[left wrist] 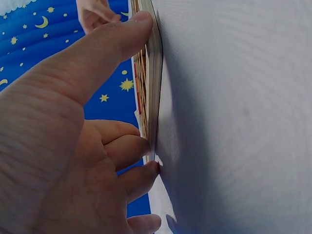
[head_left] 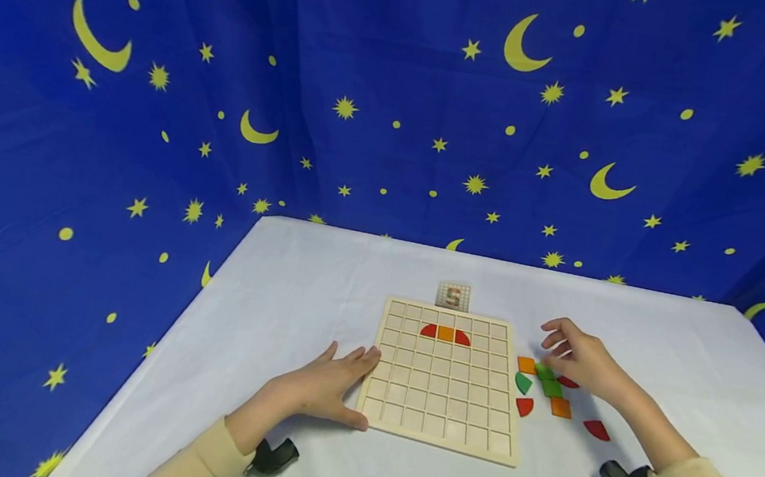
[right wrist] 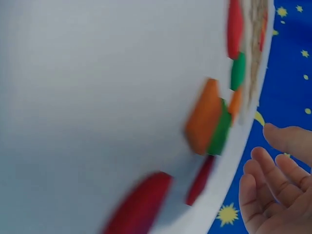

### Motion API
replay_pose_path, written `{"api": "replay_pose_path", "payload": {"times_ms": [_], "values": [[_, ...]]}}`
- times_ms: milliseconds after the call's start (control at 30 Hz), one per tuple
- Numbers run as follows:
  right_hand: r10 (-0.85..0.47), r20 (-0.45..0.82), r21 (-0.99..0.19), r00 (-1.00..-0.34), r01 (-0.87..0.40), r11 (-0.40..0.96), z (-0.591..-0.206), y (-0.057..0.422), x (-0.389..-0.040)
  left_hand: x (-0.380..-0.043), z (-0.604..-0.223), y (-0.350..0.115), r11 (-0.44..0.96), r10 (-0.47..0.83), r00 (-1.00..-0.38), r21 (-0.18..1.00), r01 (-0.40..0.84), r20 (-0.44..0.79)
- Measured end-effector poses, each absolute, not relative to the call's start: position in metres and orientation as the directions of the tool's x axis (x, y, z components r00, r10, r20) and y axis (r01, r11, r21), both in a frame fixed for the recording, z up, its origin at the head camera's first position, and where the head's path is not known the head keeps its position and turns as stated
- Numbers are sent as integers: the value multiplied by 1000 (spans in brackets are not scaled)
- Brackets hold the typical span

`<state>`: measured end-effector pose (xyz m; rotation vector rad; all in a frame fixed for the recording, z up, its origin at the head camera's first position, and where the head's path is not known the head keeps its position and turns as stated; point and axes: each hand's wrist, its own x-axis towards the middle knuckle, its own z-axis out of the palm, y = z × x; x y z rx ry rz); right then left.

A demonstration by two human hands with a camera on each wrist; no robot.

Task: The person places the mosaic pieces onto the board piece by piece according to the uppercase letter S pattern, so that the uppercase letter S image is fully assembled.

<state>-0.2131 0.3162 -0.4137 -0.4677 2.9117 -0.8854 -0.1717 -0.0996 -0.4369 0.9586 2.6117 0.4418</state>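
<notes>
Left grip spread, touching edge of wooden board; right grip loosely curved, holding nothing, near coloured tiles

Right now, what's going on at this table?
A person's left hand rests against the edge of a wooden grid board, while the right hand hovers over loose colored pieces beside it and appears to hold none. On the board, an orange square sits between two red rounded pieces. A small card with an S-like figure lies just beyond the board.
</notes>
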Motion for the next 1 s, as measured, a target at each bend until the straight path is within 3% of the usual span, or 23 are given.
{"api": "replay_pose_path", "payload": {"times_ms": [367,1000], "values": [[-293,-75,-493,-953,-220,842,-429,315,-206,-172,-438,-100,721,669,-718,396,568,-189],[-321,-11,-445,-947,-282,850,-433,315,-211,-173,-438,-101,721,671,-717,393,570,-191]]}}
